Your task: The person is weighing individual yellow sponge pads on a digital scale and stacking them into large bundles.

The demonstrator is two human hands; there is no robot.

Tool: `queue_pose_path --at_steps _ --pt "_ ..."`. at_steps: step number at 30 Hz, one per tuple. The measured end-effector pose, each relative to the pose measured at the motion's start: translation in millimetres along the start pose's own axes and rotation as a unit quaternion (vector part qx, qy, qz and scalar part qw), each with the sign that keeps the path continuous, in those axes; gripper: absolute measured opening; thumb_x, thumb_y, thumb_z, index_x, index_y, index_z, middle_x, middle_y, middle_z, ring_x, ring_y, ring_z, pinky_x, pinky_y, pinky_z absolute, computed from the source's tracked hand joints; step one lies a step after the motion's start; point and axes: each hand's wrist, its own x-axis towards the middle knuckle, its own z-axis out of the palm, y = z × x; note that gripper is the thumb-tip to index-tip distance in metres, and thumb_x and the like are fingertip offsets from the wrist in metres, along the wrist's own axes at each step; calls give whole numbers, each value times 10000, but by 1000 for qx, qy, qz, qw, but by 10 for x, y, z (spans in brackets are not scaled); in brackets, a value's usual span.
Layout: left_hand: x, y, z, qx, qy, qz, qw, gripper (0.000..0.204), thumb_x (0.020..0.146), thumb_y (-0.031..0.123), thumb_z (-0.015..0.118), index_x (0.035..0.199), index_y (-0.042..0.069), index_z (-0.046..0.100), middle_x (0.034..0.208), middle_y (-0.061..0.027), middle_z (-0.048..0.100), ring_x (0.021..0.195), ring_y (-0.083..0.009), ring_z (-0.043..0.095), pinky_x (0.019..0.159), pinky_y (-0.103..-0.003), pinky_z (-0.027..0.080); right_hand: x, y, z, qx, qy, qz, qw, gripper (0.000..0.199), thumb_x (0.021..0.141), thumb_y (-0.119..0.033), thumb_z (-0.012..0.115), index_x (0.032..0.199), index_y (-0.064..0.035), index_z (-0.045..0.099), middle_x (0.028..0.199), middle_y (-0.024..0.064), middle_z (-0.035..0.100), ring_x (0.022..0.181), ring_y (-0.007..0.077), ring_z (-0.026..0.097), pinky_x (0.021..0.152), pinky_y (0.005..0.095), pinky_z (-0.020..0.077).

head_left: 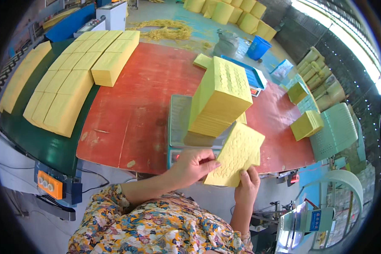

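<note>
I hold a thin wad of yellow paper sheets with a pattern of scalloped cuts, tilted up in front of me. My left hand pinches its left edge between thumb and fingers. At its lower right corner, my right hand grips it, thumb on the face. Just beyond stands a tall stack of the same yellow paper, with scalloped cuts on top. It rests on the platform of a weighing scale, whose front display is partly covered by my left hand.
The scale sits on a red tabletop. At left, a green conveyor belt carries rows of yellow paper blocks. Far right are a blue tray, two yellow blocks and a green perforated plastic chair. A blue bin stands behind.
</note>
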Motion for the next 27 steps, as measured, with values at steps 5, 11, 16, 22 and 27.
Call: queue_pose_path --at_steps 5,11,16,22,27 --pt "332 421 -539 6 -29 14 999 217 964 195 631 821 31 623 697 33 588 624 -19 510 547 -221 438 286 -361 564 -8 16 -64 998 295 909 13 525 1185 92 592 1086 118 650 962 145 598 865 270 457" --pt "841 760 -814 -87 -62 -4 994 219 962 247 610 835 71 638 683 -6 635 562 -77 570 511 -232 430 848 -701 871 -18 -39 -78 996 277 955 -31 524 1193 91 592 1082 120 658 938 133 644 789 262 533" --pt "1124 834 -814 -96 -50 14 994 252 945 269 629 777 82 608 639 -10 607 525 -84 557 486 -223 399 1163 -864 918 -65 -40 -57 995 255 950 -51 551 1157 85 609 1028 114 673 854 140 664 751 274 557" --pt "1478 742 -884 -82 -27 20 996 236 935 241 628 757 87 612 622 -16 601 492 -87 528 465 -230 385 1597 -919 878 -104 -40 -67 991 225 922 -87 607 1089 58 652 942 79 680 775 123 646 668 254 517" --pt "1862 655 -1013 -54 14 14 998 197 886 203 634 740 74 604 618 -28 594 478 -109 522 436 -249 387 2002 -967 942 -209 -48 -74 974 234 879 -124 668 1049 36 684 827 37 654 662 90 584 601 240 466"
